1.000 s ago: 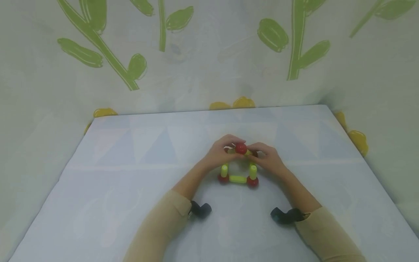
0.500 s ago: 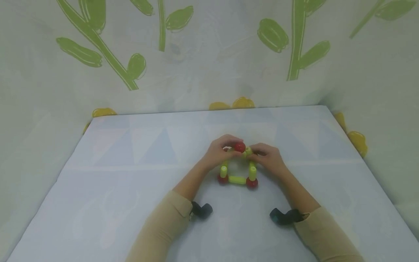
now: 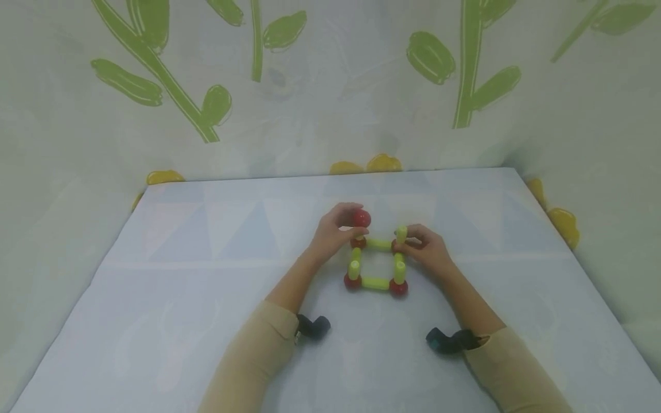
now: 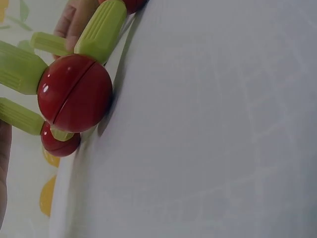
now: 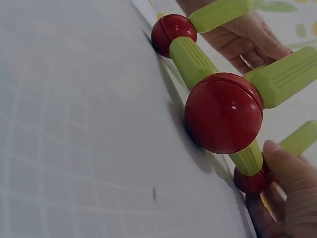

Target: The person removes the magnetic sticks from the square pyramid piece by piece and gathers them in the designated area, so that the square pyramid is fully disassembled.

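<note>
White table (image 3: 129, 321), on which a square frame (image 3: 375, 283) of rods and balls is set. At its 1 o'clock corner, a lower ball (image 5: 250, 182) is gripped by the right hand (image 3: 428, 248); at 11 o'clock, above a vertical rod (image 3: 360, 237), a top ball (image 3: 362, 218) is pinched at 3 o'clock of the nearer left hand (image 3: 333, 225). Seating cannot be told. Beyond: leaf-patterned wall (image 3: 330, 115).

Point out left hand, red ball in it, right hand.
Left hand (image 3: 329, 234): head view, near thumb base.
Red ball (image 3: 362, 218): head view, middle of visible surface.
Right hand (image 3: 430, 250): head view, near thumb base.
</note>
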Motion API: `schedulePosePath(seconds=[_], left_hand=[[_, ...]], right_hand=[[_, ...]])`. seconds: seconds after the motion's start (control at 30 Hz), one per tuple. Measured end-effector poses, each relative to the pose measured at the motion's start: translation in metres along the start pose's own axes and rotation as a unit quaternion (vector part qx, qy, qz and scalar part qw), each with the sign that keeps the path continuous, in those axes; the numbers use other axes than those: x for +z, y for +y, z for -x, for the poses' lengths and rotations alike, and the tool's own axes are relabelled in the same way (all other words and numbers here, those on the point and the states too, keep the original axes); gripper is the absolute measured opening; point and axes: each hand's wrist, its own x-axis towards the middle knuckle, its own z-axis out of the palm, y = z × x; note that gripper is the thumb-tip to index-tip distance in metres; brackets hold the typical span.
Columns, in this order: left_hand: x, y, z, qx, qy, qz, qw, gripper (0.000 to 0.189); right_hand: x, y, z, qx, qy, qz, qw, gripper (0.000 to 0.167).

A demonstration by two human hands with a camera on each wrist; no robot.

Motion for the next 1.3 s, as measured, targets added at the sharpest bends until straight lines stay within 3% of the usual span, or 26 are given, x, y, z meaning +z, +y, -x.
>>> schedulePosePath(seconds=[0.1,0.2,0.27,0.33,0.57,0.63,0.8,0.87,0.93,1.0,1.13,1.3], left_hand=[[-0.003,-0.001,-0.002,0.070,-0.007,-0.043,0.9966,0.058],[-0.007,-0.001,-0.005,0.150,-0.003,-0.091,0.9846,0.056],[-0.009,-0.002,-0.007,0.180,0.006,-0.109,0.9777,0.052],[-0.010,-0.003,-0.007,0.187,0.021,-0.114,0.9756,0.049],[-0.010,-0.008,-0.010,0.153,0.067,-0.105,0.9802,0.045],[-0.010,-0.009,-0.011,0.164,0.079,-0.113,0.9767,0.044],[-0.010,-0.006,-0.015,0.215,0.132,-0.135,0.9581,0.042],[-0.013,-0.005,-0.017,0.225,0.144,-0.131,0.9548,0.044],[-0.018,-0.006,-0.018,0.212,0.144,-0.118,0.9594,0.047],[-0.023,-0.009,-0.018,0.179,0.147,-0.108,0.9668,0.048],[-0.036,-0.018,-0.018,0.073,0.156,-0.086,0.9813,0.047],[-0.051,-0.028,-0.015,-0.029,0.169,-0.036,0.9846,0.045]], right_hand=[[-0.001,0.002,0.000,0.008,-0.004,0.014,0.9999,0.037],[0.000,0.003,-0.001,-0.009,-0.004,0.004,0.9999,0.035],[0.000,0.003,-0.001,-0.019,-0.007,-0.001,0.9998,0.034],[0.001,0.003,-0.002,-0.021,-0.010,-0.004,0.9997,0.034],[0.001,0.005,-0.005,-0.012,-0.010,-0.007,0.9998,0.034],[0.001,0.005,-0.005,-0.009,-0.009,-0.004,0.9999,0.035],[0.000,0.004,-0.005,-0.020,-0.009,-0.007,0.9997,0.034],[0.000,0.005,-0.005,-0.027,-0.009,-0.009,0.9996,0.034],[0.000,0.008,-0.007,-0.027,-0.008,-0.012,0.9995,0.034],[0.000,0.008,-0.006,-0.024,-0.008,-0.014,0.9996,0.034],[0.000,0.007,-0.006,-0.026,-0.009,-0.013,0.9995,0.035],[0.001,0.007,-0.006,-0.026,-0.009,-0.015,0.9995,0.035]])
